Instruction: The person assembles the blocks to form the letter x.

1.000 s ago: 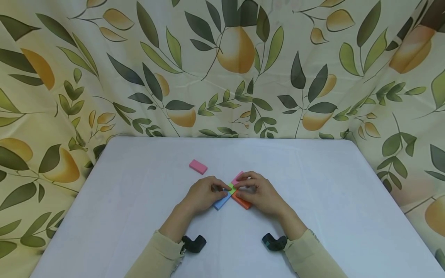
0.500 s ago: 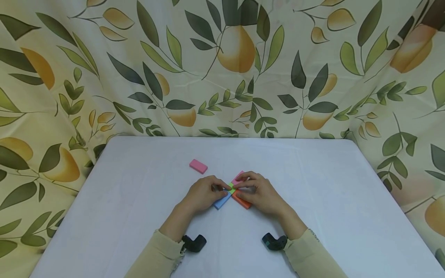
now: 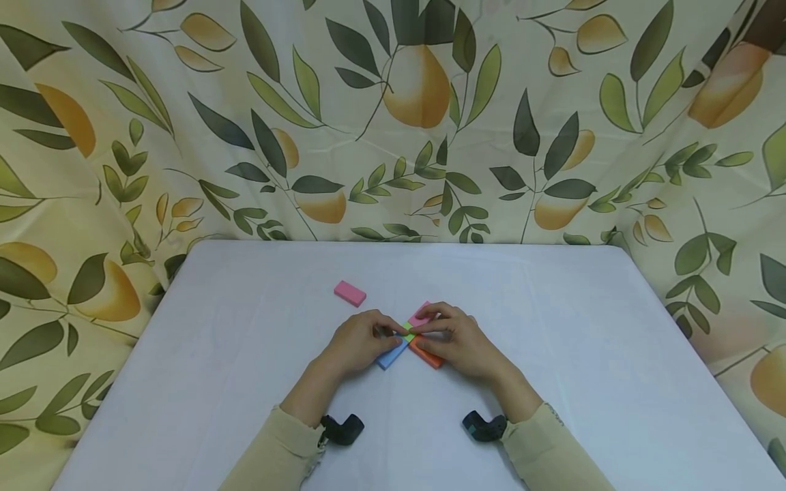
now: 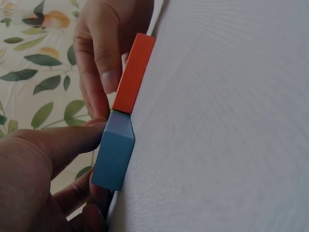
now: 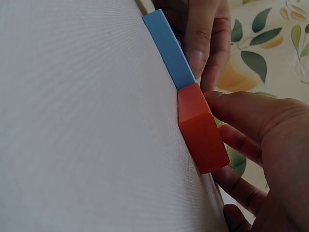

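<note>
Small flat blocks meet at a green block [image 3: 407, 333] in the middle of the white table. A blue block [image 3: 391, 356] points front left, an orange block [image 3: 426, 353] front right and a pink block [image 3: 420, 315] back right. My left hand [image 3: 358, 343] rests its thumb on the blue block, with its index fingertip at the green one. My right hand [image 3: 467, 341] has its thumb on the orange block and a fingertip by the green centre. Both wrist views show the blue block [image 4: 113, 157] and orange block [image 5: 203, 137] touching at their inner ends. The area under the left fingers is hidden.
Another pink block [image 3: 350, 294] lies apart, behind the left hand. The white cloth-covered table [image 3: 245, 286] reaches back to a curtain [image 3: 393, 170] with a fruit and leaf print. Black wrist devices [image 3: 344, 430] sit at both cuffs.
My right index finger has shifted slightly over the green block. Otherwise both hands and the blocks stay where they were.
</note>
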`<state>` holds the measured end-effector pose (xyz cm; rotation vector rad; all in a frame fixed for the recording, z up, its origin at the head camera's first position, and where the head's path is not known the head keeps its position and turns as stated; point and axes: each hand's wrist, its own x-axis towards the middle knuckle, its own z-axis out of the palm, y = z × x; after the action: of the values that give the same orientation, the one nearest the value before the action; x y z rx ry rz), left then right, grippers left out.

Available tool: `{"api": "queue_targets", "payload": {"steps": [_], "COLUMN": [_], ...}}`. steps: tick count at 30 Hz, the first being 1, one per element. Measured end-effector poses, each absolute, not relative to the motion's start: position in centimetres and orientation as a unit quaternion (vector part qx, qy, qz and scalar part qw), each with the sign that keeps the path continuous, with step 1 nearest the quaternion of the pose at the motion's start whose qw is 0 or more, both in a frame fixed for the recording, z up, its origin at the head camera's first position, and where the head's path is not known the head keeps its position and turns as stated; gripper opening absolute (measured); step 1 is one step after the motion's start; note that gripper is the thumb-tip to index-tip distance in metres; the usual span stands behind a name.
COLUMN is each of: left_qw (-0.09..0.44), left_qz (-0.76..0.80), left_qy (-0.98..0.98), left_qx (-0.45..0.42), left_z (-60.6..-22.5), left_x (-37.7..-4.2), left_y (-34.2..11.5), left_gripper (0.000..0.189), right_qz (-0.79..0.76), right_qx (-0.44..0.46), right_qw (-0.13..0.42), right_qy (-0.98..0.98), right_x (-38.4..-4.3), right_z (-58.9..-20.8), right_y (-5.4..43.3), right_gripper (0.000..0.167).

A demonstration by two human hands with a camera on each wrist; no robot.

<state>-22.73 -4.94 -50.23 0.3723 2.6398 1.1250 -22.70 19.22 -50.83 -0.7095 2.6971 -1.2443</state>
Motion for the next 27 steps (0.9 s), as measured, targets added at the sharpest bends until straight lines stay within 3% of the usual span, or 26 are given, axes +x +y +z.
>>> {"api": "queue_targets", "payload": {"steps": [27], "left_qw": [0.123], "left_qz": [0.393], "left_qy": [0.902], "left_qx": [0.127], "left_z": [-50.21], "left_x": [-22.73], "left_y": [-4.96], "left_gripper": [0.013], "right_qz": [-0.423], "right_qx": [-0.215], "right_qw": [0.065], "right_qy": [0.878], "right_x": [-22.85], "right_z": [-51.18], "right_y": [19.37], "right_gripper": [0.02]}}
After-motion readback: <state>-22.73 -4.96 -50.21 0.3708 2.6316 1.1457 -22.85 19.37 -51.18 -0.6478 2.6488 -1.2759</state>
